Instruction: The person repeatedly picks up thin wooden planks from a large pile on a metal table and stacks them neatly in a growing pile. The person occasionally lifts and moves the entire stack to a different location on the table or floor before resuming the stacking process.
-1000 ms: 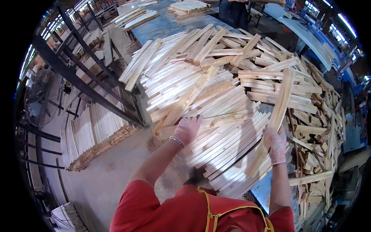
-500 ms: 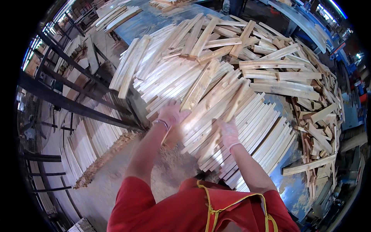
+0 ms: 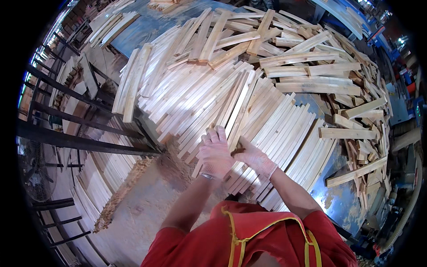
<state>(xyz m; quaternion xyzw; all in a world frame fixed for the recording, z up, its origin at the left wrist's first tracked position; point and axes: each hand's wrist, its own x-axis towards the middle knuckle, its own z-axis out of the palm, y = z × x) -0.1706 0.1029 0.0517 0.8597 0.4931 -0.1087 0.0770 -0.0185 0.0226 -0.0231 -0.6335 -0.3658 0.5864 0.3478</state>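
Fingers of left hand, right hand half-curled against pale, slim, straight wooden strips; firmness of hold unclear.

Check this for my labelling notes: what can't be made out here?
Head view:
Left hand: palm hidden by the hand's own back.
Right hand: palm side hidden by the hand itself, so its grip is unclear.
Blue table: surface under the boards covered by them.
Other person: mostly cut off by the upper edge.

From here I see a caged fan far left, dark metal rack near it, sawdust on the floor, pale ribbed hose far right.
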